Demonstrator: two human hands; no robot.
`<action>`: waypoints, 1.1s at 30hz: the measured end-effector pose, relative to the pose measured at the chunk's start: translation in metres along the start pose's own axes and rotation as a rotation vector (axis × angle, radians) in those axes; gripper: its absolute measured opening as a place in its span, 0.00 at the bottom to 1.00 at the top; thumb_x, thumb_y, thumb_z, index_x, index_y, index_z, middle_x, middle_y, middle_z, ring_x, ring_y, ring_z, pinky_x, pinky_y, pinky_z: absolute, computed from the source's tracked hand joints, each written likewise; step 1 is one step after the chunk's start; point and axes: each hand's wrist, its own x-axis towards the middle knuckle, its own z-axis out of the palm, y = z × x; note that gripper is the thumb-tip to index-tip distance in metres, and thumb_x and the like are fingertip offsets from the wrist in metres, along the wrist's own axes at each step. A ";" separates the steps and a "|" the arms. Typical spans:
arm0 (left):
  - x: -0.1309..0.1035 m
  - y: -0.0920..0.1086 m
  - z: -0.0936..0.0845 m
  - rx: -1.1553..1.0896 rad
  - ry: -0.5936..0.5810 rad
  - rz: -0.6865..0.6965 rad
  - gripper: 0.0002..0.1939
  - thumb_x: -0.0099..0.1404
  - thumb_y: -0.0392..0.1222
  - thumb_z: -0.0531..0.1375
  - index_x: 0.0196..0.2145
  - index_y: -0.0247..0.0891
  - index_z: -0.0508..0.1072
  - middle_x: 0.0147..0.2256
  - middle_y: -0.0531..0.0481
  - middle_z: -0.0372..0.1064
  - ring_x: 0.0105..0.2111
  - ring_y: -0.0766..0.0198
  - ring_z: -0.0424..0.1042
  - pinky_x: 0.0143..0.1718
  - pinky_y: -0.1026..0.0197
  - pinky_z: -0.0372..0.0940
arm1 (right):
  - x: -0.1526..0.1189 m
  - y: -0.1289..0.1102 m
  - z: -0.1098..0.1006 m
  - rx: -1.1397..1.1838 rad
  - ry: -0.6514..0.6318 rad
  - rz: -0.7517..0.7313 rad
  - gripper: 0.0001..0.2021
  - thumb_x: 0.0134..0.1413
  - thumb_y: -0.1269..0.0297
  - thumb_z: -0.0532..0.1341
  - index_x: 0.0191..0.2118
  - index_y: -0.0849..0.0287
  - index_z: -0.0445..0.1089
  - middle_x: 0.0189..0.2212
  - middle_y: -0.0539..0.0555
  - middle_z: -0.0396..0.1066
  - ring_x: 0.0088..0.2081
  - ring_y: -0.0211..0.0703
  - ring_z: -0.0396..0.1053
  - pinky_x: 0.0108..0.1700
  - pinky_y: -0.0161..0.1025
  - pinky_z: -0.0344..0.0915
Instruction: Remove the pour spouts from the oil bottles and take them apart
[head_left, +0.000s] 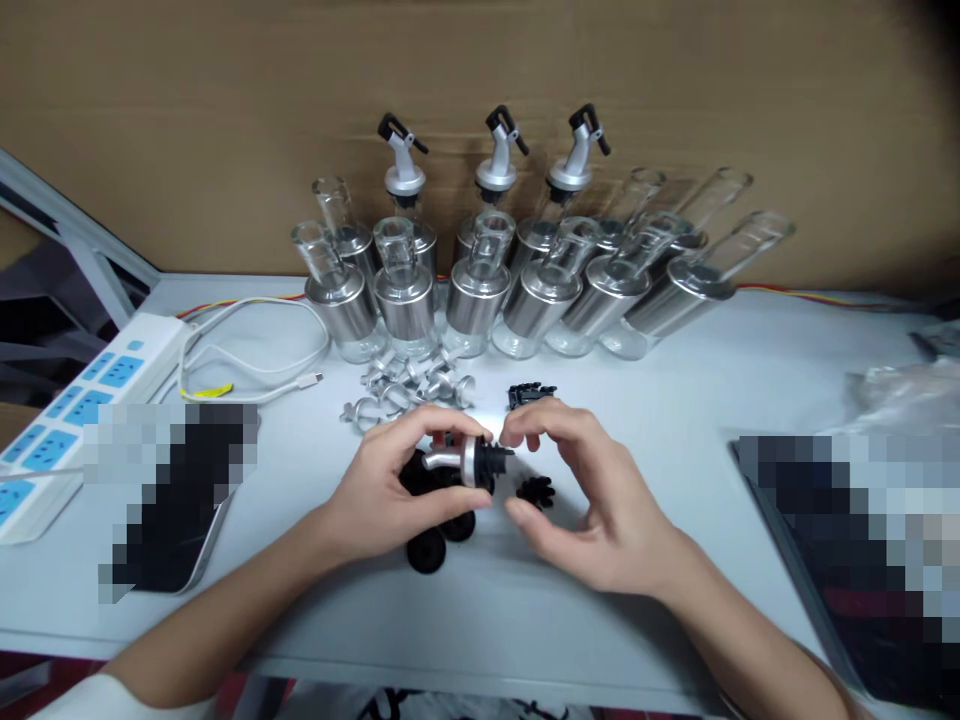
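Observation:
My left hand [379, 490] grips a bottle pourer [469, 462] between thumb and fingers. The pourer lies sideways, its silver spout to the left and its black ribbed stopper to the right. Close by the stopper, my right hand [607, 505] is curved with thumb and fingers apart, apparently holding nothing. Black round caps [426, 550] lie partly hidden below my left hand. Small black parts [536, 491] rest on the table between my hands, and more black pieces [531, 393] sit beyond the right fingers. Several loose silver spout pieces [397, 385] are piled behind my left hand.
Glass bottles [478, 295] with steel sleeves stand in rows at the back; three carry pourers [495, 165]. On the left are a power strip [82, 400], a white cable [255, 372] and a phone [180, 500]. A dark tablet-like device [825, 570] and clear plastic [907, 400] lie right.

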 end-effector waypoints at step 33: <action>-0.003 0.006 -0.004 0.513 -0.041 0.253 0.18 0.67 0.54 0.57 0.45 0.37 0.69 0.36 0.48 0.75 0.34 0.59 0.64 0.41 0.51 0.50 | 0.001 -0.004 0.006 -0.008 -0.002 -0.169 0.09 0.55 0.77 0.60 0.39 0.57 0.64 0.31 0.55 0.71 0.33 0.42 0.67 0.34 0.42 0.67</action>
